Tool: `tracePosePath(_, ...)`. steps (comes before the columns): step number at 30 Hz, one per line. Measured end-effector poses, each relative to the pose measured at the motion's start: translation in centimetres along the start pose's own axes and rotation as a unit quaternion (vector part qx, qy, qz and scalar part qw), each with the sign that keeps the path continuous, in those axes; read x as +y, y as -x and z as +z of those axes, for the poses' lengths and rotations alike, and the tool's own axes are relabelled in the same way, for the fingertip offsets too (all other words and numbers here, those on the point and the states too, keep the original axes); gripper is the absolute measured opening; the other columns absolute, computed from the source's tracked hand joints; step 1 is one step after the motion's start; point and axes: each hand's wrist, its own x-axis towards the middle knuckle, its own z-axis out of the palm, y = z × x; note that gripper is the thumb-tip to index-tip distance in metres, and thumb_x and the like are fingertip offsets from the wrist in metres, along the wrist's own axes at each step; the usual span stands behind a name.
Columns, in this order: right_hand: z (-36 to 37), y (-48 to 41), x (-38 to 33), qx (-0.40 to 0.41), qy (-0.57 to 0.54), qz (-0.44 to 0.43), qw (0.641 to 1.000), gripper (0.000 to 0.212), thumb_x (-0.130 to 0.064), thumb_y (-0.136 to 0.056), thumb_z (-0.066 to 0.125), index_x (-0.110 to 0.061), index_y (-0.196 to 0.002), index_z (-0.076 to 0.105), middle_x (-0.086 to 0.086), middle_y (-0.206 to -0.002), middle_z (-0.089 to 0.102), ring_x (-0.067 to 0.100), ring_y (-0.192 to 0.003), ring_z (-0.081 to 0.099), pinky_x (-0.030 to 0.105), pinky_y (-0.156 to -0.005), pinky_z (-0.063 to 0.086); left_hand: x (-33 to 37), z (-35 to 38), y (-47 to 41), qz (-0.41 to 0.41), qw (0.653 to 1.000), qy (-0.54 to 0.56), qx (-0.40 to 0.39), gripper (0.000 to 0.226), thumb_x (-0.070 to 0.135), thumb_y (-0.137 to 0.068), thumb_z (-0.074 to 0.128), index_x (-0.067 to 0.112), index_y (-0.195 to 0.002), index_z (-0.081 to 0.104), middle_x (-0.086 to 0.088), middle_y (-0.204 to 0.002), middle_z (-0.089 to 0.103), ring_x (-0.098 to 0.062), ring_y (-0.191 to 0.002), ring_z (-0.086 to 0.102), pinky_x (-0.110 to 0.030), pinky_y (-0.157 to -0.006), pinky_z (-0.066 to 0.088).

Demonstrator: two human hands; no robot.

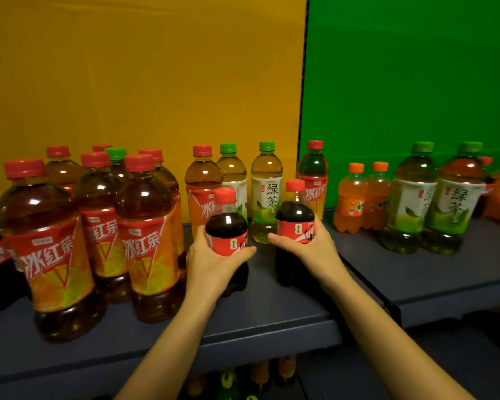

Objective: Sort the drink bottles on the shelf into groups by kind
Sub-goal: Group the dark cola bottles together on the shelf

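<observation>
Both hands busy: left hand (211, 255) wrapped round one small cola bottle (226, 226), right hand (306, 241) round another cola bottle (295, 223), frame centre, on the shelf (272, 321). Likely pairing them; iced teas (145, 241) already cluster at left, green teas (433, 203) at right.

We have a single wide-angle view from the head, facing forward and slightly down at the shelf (272, 321) from close range. Both forearms reach in from the bottom edge, the yellow and green backdrop fills the upper half, and a lower tier shows beneath.
</observation>
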Motion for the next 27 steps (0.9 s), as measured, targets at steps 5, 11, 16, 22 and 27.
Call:
tracePosePath(5, -1.3, 3.0, -0.8, 0.021, -0.045, 0.011, 0.999, 0.049, -0.020, -0.064, 0.081, -0.030, -0.103, 0.055, -0.007, -0.097, 0.067, 0.008, -0.089, 0.066, 0.023, -0.075, 0.052, 1.3, 0.8, 2.3, 0.039, 0.996, 0.073, -0.042, 0.061, 0.010, -0.057, 0.085, 0.024, -0.108, 0.055, 0.010, -0.099, 0.064, -0.004, -0.089, 0.064, -0.018, -0.071, 0.052)
tracePosePath(11, -4.3, 6.1, -1.4, 0.075, -0.063, 0.027, 0.995, 0.047, -0.017, -0.065, 0.081, -0.025, -0.104, 0.056, -0.001, -0.096, 0.068, 0.011, -0.086, 0.067, 0.023, -0.072, 0.052, 3.5, 2.9, 4.5, 0.029, 0.978, 0.191, -0.082, 0.068, 0.019, -0.043, 0.089, 0.024, -0.104, 0.059, 0.005, -0.095, 0.068, -0.006, -0.084, 0.067, -0.015, -0.065, 0.052)
tracePosePath(16, -9.4, 7.4, -1.8, 0.117, -0.040, 0.015, 0.992, 0.049, -0.015, -0.065, 0.080, -0.027, -0.104, 0.055, -0.005, -0.095, 0.066, 0.001, -0.079, 0.066, 0.014, -0.063, 0.051, 5.4, 6.6, 5.2, 0.028, 0.964, 0.232, -0.131, 0.062, 0.016, -0.048, 0.079, 0.020, -0.107, 0.058, 0.004, -0.094, 0.067, -0.004, -0.081, 0.067, -0.014, -0.062, 0.051)
tracePosePath(22, -18.2, 8.2, -1.3, 0.169, -0.010, 0.008, 0.986, 0.060, -0.021, -0.061, 0.080, -0.022, -0.115, 0.054, -0.002, -0.103, 0.067, 0.009, -0.089, 0.067, 0.019, -0.069, 0.054, 7.6, 14.1, 6.4, 0.015, 0.947, 0.274, -0.169, 0.060, 0.016, -0.050, 0.078, 0.019, -0.107, 0.058, 0.001, -0.093, 0.067, -0.006, -0.078, 0.067, -0.017, -0.062, 0.052)
tracePosePath(27, -26.4, 7.9, -0.8, 0.193, 0.016, 0.002, 0.981, 0.071, -0.033, -0.051, 0.078, -0.022, -0.116, 0.052, -0.004, -0.102, 0.065, 0.005, -0.086, 0.066, 0.016, -0.064, 0.053, 9.7, 22.0, 8.3, 0.006, 0.936, 0.295, -0.192, 0.069, 0.016, -0.050, 0.082, 0.012, -0.115, 0.057, -0.002, -0.101, 0.068, -0.010, -0.086, 0.068, -0.017, -0.067, 0.053)
